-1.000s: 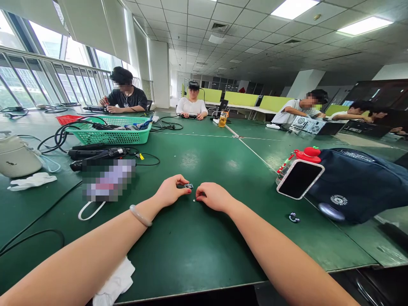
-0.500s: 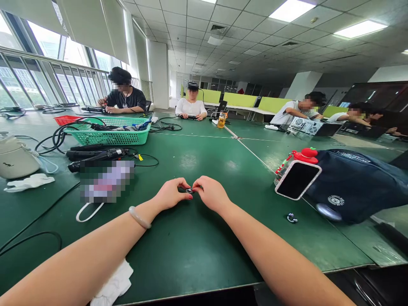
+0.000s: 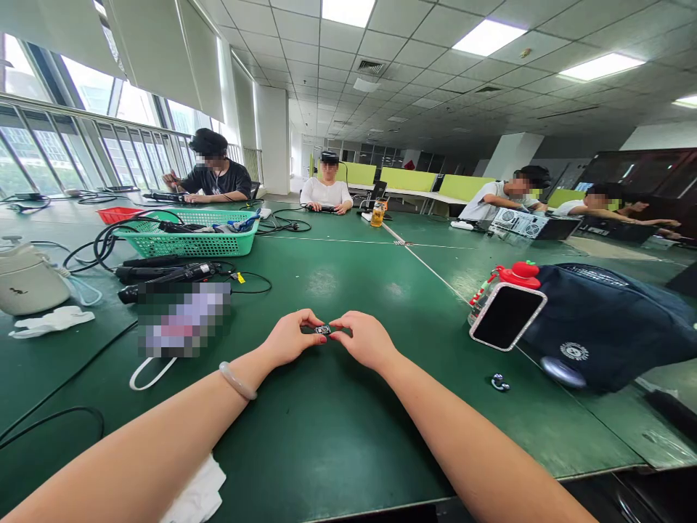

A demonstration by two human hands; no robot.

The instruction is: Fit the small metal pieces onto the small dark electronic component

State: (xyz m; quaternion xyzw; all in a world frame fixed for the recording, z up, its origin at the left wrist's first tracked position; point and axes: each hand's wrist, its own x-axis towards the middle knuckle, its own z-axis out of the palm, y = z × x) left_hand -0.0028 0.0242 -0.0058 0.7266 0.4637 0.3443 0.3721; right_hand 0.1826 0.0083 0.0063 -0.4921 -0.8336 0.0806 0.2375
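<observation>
A small dark, shiny piece [image 3: 322, 330] is held just above the green table between my two hands; its exact kind is too small to make out. My left hand [image 3: 288, 338], a pale bangle on its wrist, pinches the piece from the left between thumb and index finger. From the right, the thumb and index fingertips of my right hand [image 3: 366, 340] close around its other end. To the right on the table lies a small shiny C-shaped piece [image 3: 499, 383].
A phone [image 3: 508, 316] leans on a red-lidded bottle [image 3: 520, 274] beside a dark blue bag [image 3: 610, 312]. At left are a green basket [image 3: 190, 245], black cables, a pale pouch [image 3: 33, 280] and tissue [image 3: 51, 322]. Several people sit around the table [image 3: 337, 450].
My right thumb and index finger have spread a little and shifted on the piece, showing more of it. My left hand keeps its pinch. The view has tilted slightly upward.
</observation>
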